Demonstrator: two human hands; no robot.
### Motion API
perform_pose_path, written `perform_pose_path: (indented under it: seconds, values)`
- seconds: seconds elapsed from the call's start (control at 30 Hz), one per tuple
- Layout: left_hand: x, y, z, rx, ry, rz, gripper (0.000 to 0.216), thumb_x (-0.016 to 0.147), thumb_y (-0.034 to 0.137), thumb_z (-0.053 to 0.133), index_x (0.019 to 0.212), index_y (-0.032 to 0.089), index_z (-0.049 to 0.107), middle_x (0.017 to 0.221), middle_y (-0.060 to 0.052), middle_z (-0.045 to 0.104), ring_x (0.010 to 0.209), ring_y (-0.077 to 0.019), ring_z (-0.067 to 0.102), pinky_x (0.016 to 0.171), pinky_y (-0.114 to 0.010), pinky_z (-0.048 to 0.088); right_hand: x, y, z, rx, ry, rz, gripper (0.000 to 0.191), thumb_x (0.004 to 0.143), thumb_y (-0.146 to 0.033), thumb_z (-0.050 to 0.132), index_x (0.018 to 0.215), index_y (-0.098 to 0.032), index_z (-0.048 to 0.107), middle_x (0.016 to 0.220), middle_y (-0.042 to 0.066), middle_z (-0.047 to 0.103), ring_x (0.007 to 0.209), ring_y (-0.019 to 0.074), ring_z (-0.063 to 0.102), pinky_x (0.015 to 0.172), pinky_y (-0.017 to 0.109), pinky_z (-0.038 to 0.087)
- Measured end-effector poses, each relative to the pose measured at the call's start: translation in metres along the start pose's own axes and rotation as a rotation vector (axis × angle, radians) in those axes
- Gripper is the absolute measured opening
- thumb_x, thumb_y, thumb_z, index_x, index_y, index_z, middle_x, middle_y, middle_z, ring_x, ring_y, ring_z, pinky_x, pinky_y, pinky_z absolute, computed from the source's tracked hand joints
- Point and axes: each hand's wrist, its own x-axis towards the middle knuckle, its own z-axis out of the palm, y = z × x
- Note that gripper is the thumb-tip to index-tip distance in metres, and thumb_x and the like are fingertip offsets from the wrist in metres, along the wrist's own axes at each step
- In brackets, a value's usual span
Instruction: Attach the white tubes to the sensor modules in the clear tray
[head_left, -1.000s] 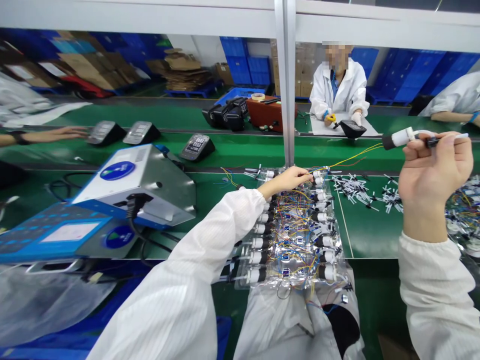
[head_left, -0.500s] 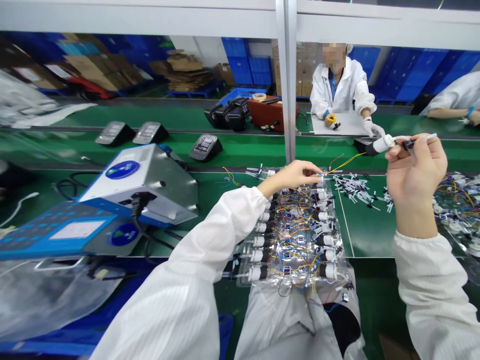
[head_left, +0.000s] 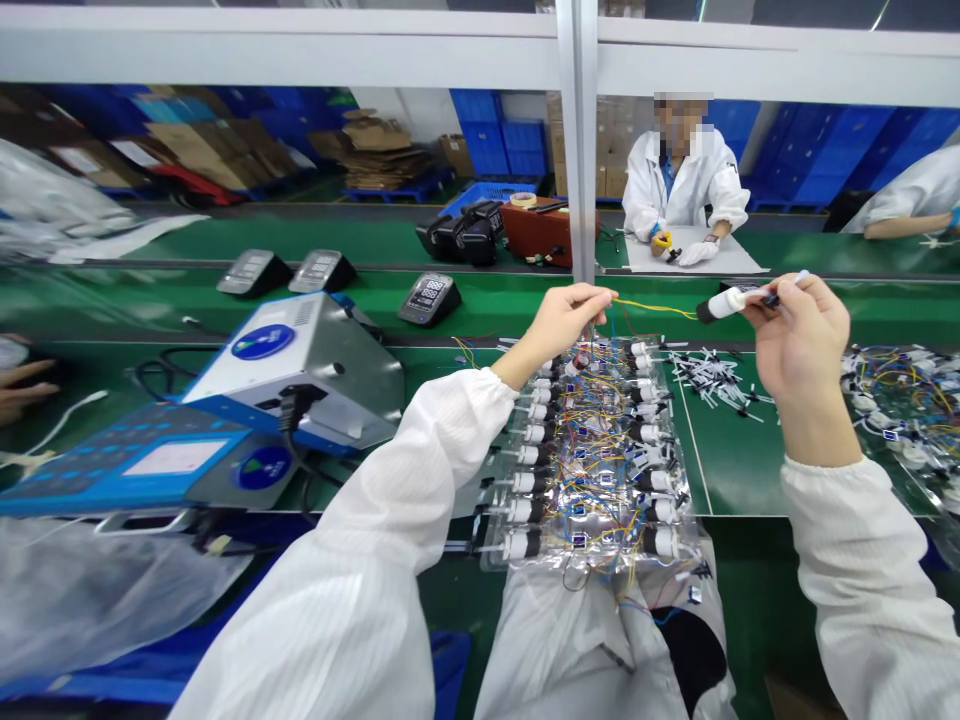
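1. the step in hand looks to be drawing out the yellow wires (head_left: 658,308) of one black-and-white cylinder (head_left: 724,305) between both hands; the next move seems to call for a steady, gentle pull, with the leads clear of the wiring below.
2. the left hand (head_left: 566,318) is nearly closed, thumb and forefinger pinching the wires' free end.
3. the right hand (head_left: 804,335) is curled, its fingertips grasping the cylinder by its tube end.
4. the cylinder is in the air, seen against the green strip past the worktop's (head_left: 739,470) far edge.
5. below, a clear plastic tray (head_left: 556,553) of similar cylinders overhangs the worktop's near edge.
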Motion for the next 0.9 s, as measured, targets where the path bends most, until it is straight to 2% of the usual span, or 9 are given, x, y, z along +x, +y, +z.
perform_pose_path:
  seconds: [0.07,0.2,0.27,0.4,0.53,0.67,0.77,0.9]
  values:
    - [0.005,0.01,-0.007,-0.063,0.054,-0.005,0.038,0.092,0.05,0.072,0.104,0.015,0.08,0.079,-0.005,0.072,0.07,-0.0127,0.066,0.069,-0.027,0.053,0.002,0.001,0.012,-0.009,-0.095,0.068,0.023,0.089,-0.034,0.078,0.083,-0.022,0.059,0.069,-0.005,0.059,0.067,0.013,0.069,0.074,0.034,0.065]
    - [0.01,0.038,-0.013,-0.108,0.057,-0.032,0.038,0.082,0.045,0.083,0.1,0.012,0.08,0.081,-0.007,0.076,0.072,-0.0142,0.07,0.07,-0.029,0.057,0.001,0.002,0.054,-0.034,-0.312,0.143,0.018,0.085,-0.03,0.081,0.087,-0.023,0.064,0.056,-0.01,0.052,0.048,0.0098,0.058,0.066,0.034,0.065]
    - [0.008,0.054,-0.014,-0.106,0.033,-0.04,0.036,0.08,0.042,0.085,0.096,0.011,0.079,0.08,-0.008,0.077,0.072,-0.0156,0.072,0.071,-0.03,0.059,0.0,0.001,0.076,-0.067,-0.41,0.136,0.02,0.083,-0.032,0.084,0.09,-0.023,0.068,0.054,-0.01,0.052,0.045,0.0094,0.054,0.06,0.032,0.063]
    - [-0.003,0.082,-0.015,-0.105,-0.058,-0.063,0.033,0.085,0.04,0.082,0.097,0.009,0.079,0.084,-0.01,0.079,0.079,-0.0197,0.075,0.076,-0.034,0.062,-0.008,-0.004,0.106,-0.185,-0.566,0.058,0.023,0.081,-0.036,0.087,0.088,-0.021,0.071,0.061,-0.006,0.061,0.051,0.0114,0.058,0.053,0.029,0.058]
    - [-0.014,0.098,-0.02,-0.117,-0.119,-0.08,0.032,0.091,0.04,0.075,0.103,0.01,0.079,0.09,-0.01,0.079,0.086,-0.0222,0.077,0.079,-0.036,0.063,-0.019,-0.008,0.115,-0.239,-0.542,-0.012,0.023,0.082,-0.036,0.086,0.082,-0.02,0.071,0.064,-0.003,0.063,0.054,0.0116,0.059,0.052,0.026,0.052]
    - [-0.02,0.1,-0.026,-0.058,-0.107,-0.034,0.03,0.093,0.04,0.074,0.1,0.011,0.076,0.089,-0.008,0.078,0.086,-0.0204,0.076,0.081,-0.035,0.062,-0.027,-0.011,0.118,-0.265,-0.472,-0.07,0.017,0.082,-0.029,0.085,0.082,-0.021,0.071,0.065,-0.004,0.062,0.062,0.0131,0.063,0.061,0.027,0.054]
    - [-0.02,0.096,-0.031,-0.031,0.011,0.0,0.03,0.095,0.043,0.071,0.099,0.012,0.07,0.09,-0.008,0.077,0.086,-0.0181,0.075,0.08,-0.03,0.061,-0.029,-0.016,0.119,-0.33,-0.387,-0.179,0.013,0.083,-0.024,0.082,0.079,-0.021,0.07,0.073,-0.003,0.066,0.071,0.0137,0.064,0.07,0.029,0.057]
    - [-0.014,0.09,-0.046,-0.152,0.242,-0.017,0.029,0.1,0.046,0.064,0.101,0.017,0.061,0.087,-0.004,0.073,0.08,-0.0134,0.073,0.073,-0.024,0.06,-0.028,-0.021,0.116,-0.367,-0.281,-0.257,0.01,0.085,-0.023,0.077,0.079,-0.021,0.069,0.074,-0.003,0.065,0.071,0.0128,0.064,0.075,0.03,0.059]
